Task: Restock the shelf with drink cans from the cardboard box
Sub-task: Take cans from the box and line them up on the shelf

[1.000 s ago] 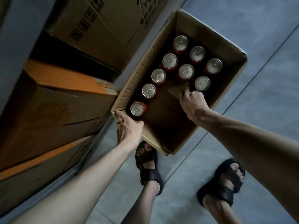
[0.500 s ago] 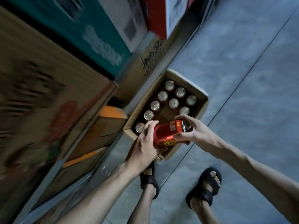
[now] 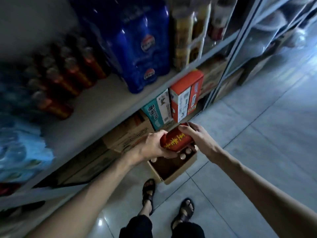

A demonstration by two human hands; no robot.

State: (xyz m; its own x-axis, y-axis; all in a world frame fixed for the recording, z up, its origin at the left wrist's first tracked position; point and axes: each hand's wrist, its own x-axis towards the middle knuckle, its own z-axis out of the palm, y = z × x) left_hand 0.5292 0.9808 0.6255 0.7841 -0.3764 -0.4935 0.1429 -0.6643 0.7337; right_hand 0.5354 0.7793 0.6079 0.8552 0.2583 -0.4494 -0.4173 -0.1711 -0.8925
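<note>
Red drink can with yellow lettering (image 3: 176, 140), lying on its side in mid-air, gripped at one end by the left hand (image 3: 152, 146) and capped at the other by the fingers of the right hand (image 3: 195, 134). Directly beneath, on the pale tiled floor (image 3: 248, 152), an open brown cardboard box (image 3: 173, 174) with a few can tops showing along its far side (most hidden behind the hands) and bare cardboard bottom at the near end. Just left, the front edge of a pale grey shelf board (image 3: 96, 107), with a wide bare strip between a blurred cluster of red cans (image 3: 65, 78) at the back left and a blue shrink-wrapped bottle pack (image 3: 145, 48) on the right. On the tier below, teal, white and red-orange cartons (image 3: 173, 103) near the lip. Two feet in black sandals (image 3: 164, 201) on open floor beside the box.
</note>
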